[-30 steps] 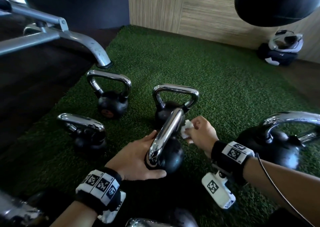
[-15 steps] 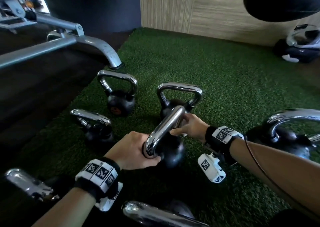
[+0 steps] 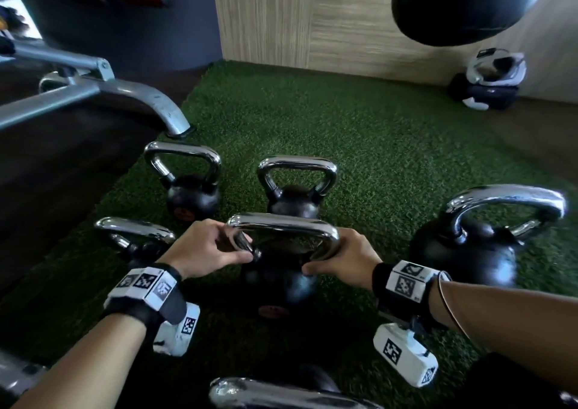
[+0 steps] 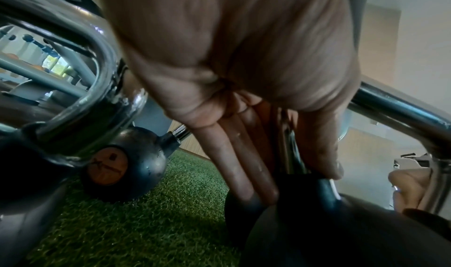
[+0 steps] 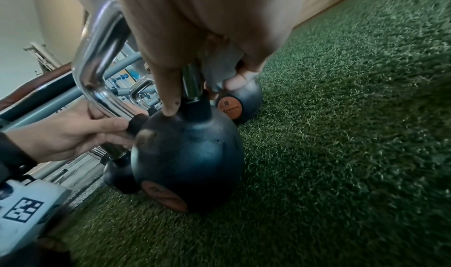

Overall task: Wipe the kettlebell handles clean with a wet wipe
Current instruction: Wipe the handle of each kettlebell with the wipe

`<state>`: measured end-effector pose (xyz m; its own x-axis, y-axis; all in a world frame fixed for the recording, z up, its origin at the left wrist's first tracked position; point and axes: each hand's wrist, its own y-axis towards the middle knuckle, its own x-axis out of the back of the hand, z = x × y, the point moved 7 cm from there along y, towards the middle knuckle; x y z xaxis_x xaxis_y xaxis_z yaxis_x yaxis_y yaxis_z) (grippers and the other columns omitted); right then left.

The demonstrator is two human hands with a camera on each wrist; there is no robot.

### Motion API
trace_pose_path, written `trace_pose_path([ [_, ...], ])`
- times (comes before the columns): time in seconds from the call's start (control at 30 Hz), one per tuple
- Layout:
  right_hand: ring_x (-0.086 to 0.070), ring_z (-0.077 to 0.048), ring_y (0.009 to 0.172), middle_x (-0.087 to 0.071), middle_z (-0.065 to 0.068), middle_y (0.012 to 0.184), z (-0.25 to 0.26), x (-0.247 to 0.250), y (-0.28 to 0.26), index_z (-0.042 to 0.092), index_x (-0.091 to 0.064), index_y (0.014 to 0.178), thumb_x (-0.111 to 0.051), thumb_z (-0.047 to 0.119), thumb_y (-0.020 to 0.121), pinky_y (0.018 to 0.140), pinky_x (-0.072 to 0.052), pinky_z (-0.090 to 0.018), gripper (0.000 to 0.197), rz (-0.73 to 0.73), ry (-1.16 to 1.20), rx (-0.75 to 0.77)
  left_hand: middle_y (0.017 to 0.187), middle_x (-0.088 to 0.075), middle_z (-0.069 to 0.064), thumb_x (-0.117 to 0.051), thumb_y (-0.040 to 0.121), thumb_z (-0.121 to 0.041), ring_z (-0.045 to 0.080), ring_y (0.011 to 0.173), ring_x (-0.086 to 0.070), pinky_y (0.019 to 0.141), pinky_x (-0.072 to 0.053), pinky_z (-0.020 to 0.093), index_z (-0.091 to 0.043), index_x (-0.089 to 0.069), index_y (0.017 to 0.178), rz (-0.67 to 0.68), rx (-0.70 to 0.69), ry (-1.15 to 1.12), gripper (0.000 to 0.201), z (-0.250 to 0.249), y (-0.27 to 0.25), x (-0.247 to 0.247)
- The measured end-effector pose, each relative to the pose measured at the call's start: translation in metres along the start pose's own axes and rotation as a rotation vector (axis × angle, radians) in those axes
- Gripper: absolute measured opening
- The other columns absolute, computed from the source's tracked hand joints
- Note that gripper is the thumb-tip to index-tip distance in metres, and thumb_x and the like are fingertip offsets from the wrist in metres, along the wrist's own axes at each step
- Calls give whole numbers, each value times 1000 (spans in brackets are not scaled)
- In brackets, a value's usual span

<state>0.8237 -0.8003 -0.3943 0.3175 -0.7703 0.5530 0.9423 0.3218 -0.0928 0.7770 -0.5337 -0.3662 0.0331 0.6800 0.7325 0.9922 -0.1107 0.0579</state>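
Centre of the green turf (image 3: 391, 146): black kettlebell (image 3: 278, 286) standing upright, chrome handle (image 3: 283, 222) crosswise. Left hand (image 3: 203, 249) curled round the handle's left post, thumb at its base. Right hand (image 3: 347, 260) wrapped round the right post, thumb tip on the ball; white wet wipe (image 5: 220, 66) pinched between fingers and post, seen only in the right wrist view. Orange disc on the ball's front, writing unreadable. Behind it, a second kettlebell (image 3: 295, 186) whose orange disc reads "8" (image 5: 227, 103). Further left of it, another kettlebell (image 3: 187, 183) with an orange disc, marks too blurred to read. Right of the held one, a large kettlebell (image 3: 469, 239), well apart. Square coded tags on both wristbands. Open turf beyond the second kettlebell up to the wood-panel wall (image 3: 312, 17); turf's left edge meets dark floor beside a grey bench leg (image 3: 140, 99).
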Motion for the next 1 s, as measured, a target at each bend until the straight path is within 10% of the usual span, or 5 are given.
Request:
trace_pose_path([
  [0.37,-69,5,75,-78,12,78,10,3,-7,43,-75,93,-102,26,54,70,-52,-14,50,-8,-34,17,78,-77,-14,-74,82,-63,-6,74,-70,76,-55,20,-31,-77,86,54,275,159,32,2,-25,-8],
  [0.57,-69,-11,89,-74,8,95,12,8,-14,27,-67,112,-93,24,67,74,-49,-22,53,117,-300,-101,98,-77,-22,-64,98,-20,-1,92,-72,86,-55,21,-42,-74,109,261,423,37,27,19,-79,-22],
  [0.67,-60,-19,69,-64,1,81,8,23,-32,10,-63,102,-70,13,78,56,-45,-27,25,59,-338,-254,103,-78,-18,-53,96,0,6,102,-71,92,-55,30,-40,-75,106,386,475,-119,47,25,-104,-29],
  [0.87,-51,-22,55,-53,-12,71,32,50,-85,8,-60,86,-54,-11,83,47,-38,-26,20,-27,-240,-352,121,-69,9,-57,88,8,19,102,-64,72,-47,26,-24,-75,107,604,228,-82,42,3,-116,-65],
  [1.0,-66,-19,83,-70,-5,92,65,72,-122,17,-73,107,-71,-2,80,66,-53,-27,33,-115,-353,-351,122,-67,-26,-79,78,-37,-7,111,-61,94,-48,16,-51,-63,124,776,125,-63,50,-5,-127,-91],
])
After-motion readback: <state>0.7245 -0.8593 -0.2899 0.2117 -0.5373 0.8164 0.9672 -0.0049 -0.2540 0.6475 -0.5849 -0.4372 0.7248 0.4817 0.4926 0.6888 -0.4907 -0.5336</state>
